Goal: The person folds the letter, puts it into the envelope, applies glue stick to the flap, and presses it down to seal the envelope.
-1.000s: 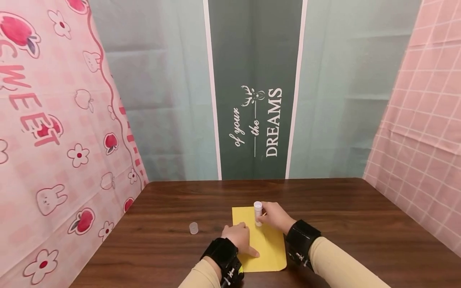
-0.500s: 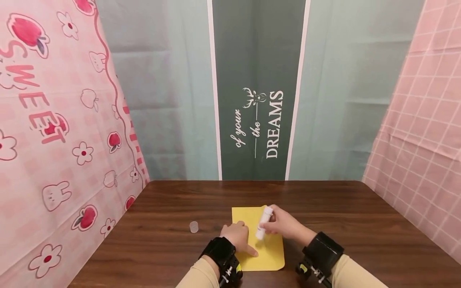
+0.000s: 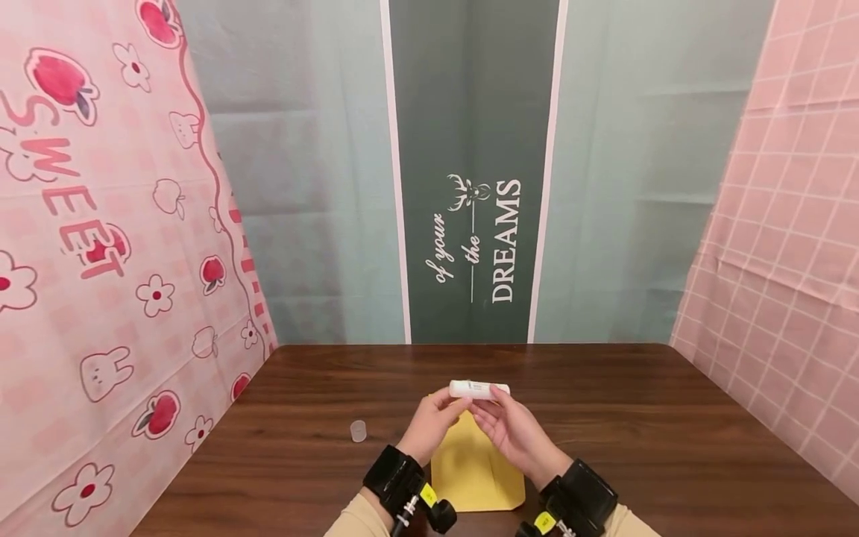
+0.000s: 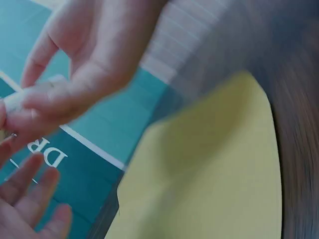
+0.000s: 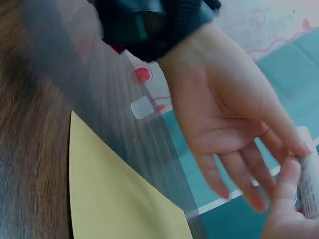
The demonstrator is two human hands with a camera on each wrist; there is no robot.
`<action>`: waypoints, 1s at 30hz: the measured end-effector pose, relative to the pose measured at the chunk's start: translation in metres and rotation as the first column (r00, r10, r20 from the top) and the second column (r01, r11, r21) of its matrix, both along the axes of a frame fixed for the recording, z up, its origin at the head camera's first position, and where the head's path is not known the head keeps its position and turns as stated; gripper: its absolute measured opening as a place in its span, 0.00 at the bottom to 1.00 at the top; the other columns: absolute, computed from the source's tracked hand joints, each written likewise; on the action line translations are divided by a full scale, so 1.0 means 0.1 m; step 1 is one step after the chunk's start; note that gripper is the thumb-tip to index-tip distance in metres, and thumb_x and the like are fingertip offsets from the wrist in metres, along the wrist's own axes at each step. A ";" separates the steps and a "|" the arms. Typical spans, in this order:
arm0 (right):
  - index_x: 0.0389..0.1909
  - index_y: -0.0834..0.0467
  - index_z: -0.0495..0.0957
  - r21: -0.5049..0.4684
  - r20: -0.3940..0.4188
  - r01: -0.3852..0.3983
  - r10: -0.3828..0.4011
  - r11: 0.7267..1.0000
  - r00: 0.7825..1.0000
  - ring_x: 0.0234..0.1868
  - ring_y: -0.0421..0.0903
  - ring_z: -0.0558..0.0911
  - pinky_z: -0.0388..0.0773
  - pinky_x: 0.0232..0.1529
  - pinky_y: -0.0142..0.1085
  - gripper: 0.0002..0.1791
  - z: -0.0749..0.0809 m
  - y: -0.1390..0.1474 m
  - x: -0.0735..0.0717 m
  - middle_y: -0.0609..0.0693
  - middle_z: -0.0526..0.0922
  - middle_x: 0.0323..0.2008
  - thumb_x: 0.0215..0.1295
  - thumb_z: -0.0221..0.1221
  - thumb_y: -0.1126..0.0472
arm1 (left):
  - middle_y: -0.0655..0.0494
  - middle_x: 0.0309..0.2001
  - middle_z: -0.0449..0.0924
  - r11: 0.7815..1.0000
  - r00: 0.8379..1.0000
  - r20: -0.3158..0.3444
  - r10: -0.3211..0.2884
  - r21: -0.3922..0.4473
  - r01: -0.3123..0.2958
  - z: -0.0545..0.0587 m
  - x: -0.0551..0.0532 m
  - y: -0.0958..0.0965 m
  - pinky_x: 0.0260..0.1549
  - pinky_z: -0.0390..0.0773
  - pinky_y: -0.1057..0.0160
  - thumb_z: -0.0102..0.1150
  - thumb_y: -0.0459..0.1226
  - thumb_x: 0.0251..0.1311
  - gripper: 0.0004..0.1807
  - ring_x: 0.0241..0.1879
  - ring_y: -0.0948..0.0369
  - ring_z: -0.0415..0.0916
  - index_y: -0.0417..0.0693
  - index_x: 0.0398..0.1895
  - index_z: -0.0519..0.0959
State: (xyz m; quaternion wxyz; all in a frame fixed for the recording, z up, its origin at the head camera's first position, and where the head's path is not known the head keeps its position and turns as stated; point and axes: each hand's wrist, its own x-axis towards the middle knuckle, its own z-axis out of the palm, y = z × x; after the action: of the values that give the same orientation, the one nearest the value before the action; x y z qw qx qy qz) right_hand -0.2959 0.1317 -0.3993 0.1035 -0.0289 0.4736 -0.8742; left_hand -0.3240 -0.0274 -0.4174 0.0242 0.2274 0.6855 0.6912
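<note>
A white glue stick [image 3: 479,389] lies almost level between my two hands, raised above the far end of a yellow paper envelope [image 3: 476,477]. My left hand [image 3: 429,426] pinches its left end with thumb and forefinger; the other fingers hang loose in the right wrist view. My right hand [image 3: 517,440] holds the right end, its thumb on top of the barrel. In the right wrist view the glue stick [image 5: 309,191] is partly cut off by the frame edge. The left wrist view is blurred, and fingers cover much of the stick there.
A small translucent cap [image 3: 359,431] sits on the dark wooden table [image 3: 309,477], left of the envelope. A green and teal cloth [image 3: 470,112] hangs behind the table. Pink curtains [image 3: 94,313] stand along both sides.
The right hand has stopped moving the glue stick over the envelope, lifting and turning it sideways. My left hand has left the envelope and taken hold of the stick's other end.
</note>
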 end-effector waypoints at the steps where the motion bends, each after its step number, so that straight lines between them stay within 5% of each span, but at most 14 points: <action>1: 0.55 0.64 0.57 0.007 -0.001 -0.013 0.013 1.000 1.000 0.39 0.39 0.80 0.75 0.45 0.28 0.19 0.00 -0.03 0.01 0.50 0.79 0.39 0.74 0.41 0.53 | 0.49 0.53 0.77 0.999 1.000 0.008 0.018 0.043 -0.018 0.01 0.00 -0.01 0.53 0.68 0.48 0.55 0.43 0.63 0.20 0.54 0.56 0.71 0.42 0.55 0.76; 9: 0.53 0.67 0.60 0.189 -0.019 -0.048 0.052 0.981 0.998 0.35 0.38 0.76 0.74 0.41 0.29 0.27 -0.06 -0.02 0.02 0.48 0.76 0.36 0.71 0.46 0.46 | 0.46 0.48 0.79 0.973 0.992 0.027 0.125 0.192 -0.128 0.09 -0.01 -0.10 0.51 0.71 0.53 0.58 0.43 0.62 0.23 0.50 0.56 0.76 0.37 0.55 0.75; 14: 0.58 0.71 0.60 0.324 -0.041 -0.047 0.064 0.945 0.997 0.36 0.39 0.76 0.73 0.41 0.30 0.28 -0.13 0.04 0.03 0.49 0.75 0.37 0.70 0.49 0.51 | 0.45 0.43 0.82 0.968 0.976 -0.008 0.220 0.129 -0.217 0.08 -0.02 -0.24 0.47 0.74 0.55 0.58 0.40 0.62 0.19 0.44 0.56 0.79 0.36 0.51 0.77; 19: 0.60 0.73 0.58 0.387 -0.056 -0.042 0.069 0.921 0.996 0.37 0.40 0.76 0.74 0.41 0.30 0.31 -0.16 0.11 0.06 0.49 0.74 0.38 0.70 0.50 0.52 | 0.47 0.41 0.82 0.953 0.946 -0.123 0.301 -0.010 -0.304 0.08 -0.04 -0.38 0.41 0.76 0.60 0.59 0.40 0.61 0.17 0.41 0.58 0.78 0.36 0.47 0.80; 24: 0.59 0.73 0.60 0.402 -0.073 -0.051 0.088 0.914 0.993 0.38 0.40 0.76 0.74 0.41 0.30 0.30 -0.17 0.15 0.07 0.50 0.74 0.38 0.69 0.51 0.52 | 0.52 0.37 0.83 0.879 0.887 -0.272 0.373 -0.203 -0.432 0.12 -0.06 -0.52 0.32 0.76 0.64 0.61 0.43 0.59 0.15 0.33 0.61 0.75 0.41 0.44 0.82; 30: 0.61 0.74 0.58 0.414 -0.085 -0.054 0.098 0.909 0.992 0.37 0.39 0.76 0.74 0.41 0.29 0.31 -0.19 0.18 0.08 0.50 0.74 0.38 0.70 0.50 0.53 | 0.52 0.36 0.83 0.763 0.825 -0.361 0.434 -0.340 -0.550 0.14 -0.12 -0.71 0.34 0.77 0.58 0.61 0.42 0.59 0.15 0.34 0.60 0.78 0.42 0.45 0.82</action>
State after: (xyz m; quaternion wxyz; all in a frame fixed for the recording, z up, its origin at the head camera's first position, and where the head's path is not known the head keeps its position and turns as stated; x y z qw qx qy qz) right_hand -0.2876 0.1500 -0.4184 0.1164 -0.0702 0.6498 -0.7478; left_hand -0.3355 -0.0988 -0.4032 -0.2006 0.1157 0.8528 0.4681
